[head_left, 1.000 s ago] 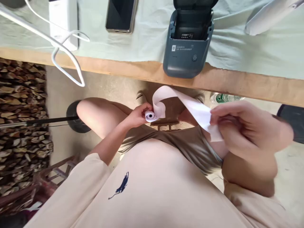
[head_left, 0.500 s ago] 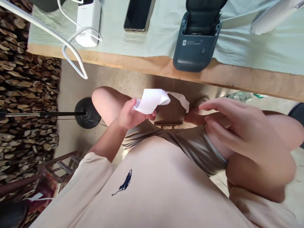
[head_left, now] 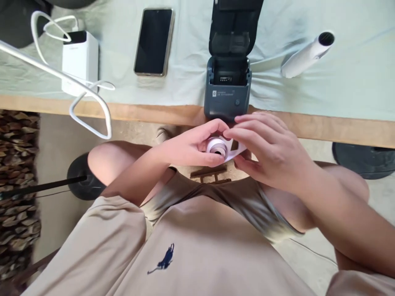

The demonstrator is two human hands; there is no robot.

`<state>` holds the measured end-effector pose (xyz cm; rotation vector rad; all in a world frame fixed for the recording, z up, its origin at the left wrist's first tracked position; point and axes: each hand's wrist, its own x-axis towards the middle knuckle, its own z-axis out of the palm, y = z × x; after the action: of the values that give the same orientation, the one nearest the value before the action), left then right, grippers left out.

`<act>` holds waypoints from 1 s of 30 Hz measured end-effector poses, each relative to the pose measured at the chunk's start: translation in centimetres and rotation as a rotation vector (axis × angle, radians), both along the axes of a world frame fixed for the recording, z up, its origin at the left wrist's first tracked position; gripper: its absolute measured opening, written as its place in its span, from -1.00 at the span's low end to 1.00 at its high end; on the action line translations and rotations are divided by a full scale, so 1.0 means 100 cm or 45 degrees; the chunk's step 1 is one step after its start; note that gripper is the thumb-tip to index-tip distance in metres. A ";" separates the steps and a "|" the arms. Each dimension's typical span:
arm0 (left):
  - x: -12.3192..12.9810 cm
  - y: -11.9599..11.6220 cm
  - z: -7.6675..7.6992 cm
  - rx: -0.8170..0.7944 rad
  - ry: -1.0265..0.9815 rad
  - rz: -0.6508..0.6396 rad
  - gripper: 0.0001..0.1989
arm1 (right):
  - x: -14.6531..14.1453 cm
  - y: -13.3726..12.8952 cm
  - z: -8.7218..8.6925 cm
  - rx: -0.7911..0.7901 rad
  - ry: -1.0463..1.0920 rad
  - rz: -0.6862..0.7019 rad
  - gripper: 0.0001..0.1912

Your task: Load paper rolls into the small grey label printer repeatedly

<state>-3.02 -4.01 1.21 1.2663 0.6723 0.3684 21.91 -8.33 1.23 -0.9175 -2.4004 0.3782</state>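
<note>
A small roll of white paper (head_left: pixel 215 144) is held between my hands over my lap, just below the table edge. My left hand (head_left: pixel 197 144) is closed around the roll, thumb in front and fingers behind it. The loose end of the strip runs to the right, where my right hand (head_left: pixel 262 144) pinches it between thumb and fingers. Right behind my hands, a dark blue-grey label printer (head_left: pixel 227 98) stands at the table edge with its lid (head_left: pixel 233 28) raised and its paper bay bare.
On the cloth-covered table (head_left: pixel 185 92) lie a smartphone (head_left: pixel 153 42), a white box-shaped device (head_left: pixel 80 61) with a looping white cable (head_left: pixel 89 92), and a white cylinder (head_left: pixel 305 55) at right. Black round bases (head_left: pixel 364 160) stand on the floor; stacked firewood (head_left: pixel 18 189) is at left.
My hands have come together below the printer. The paper, earlier loosely curled in my left hand, is now a tighter roll, and my right hand has taken its loose end. The view has shifted.
</note>
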 end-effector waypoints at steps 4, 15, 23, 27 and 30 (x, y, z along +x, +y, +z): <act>-0.016 0.001 -0.010 -0.069 0.025 0.015 -0.50 | -0.001 -0.001 -0.013 0.081 -0.089 -0.040 -0.84; -0.044 -0.001 -0.012 -0.284 0.126 0.082 -0.47 | 0.020 0.002 -0.007 -0.028 -0.360 0.159 -0.71; -0.057 -0.016 -0.012 0.344 0.302 -0.119 -0.25 | 0.006 -0.011 0.004 -0.415 -0.133 0.313 -0.88; -0.051 -0.022 -0.012 0.703 0.269 -0.223 -0.12 | -0.009 -0.004 -0.002 -0.607 0.109 0.157 -0.87; -0.043 -0.025 -0.010 0.784 0.251 -0.227 -0.27 | -0.021 0.001 -0.010 -0.705 0.179 0.030 -0.74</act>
<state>-7.31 -6.47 0.19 1.9540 0.6249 0.3146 19.85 -8.18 0.26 -1.0473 -2.2102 1.1154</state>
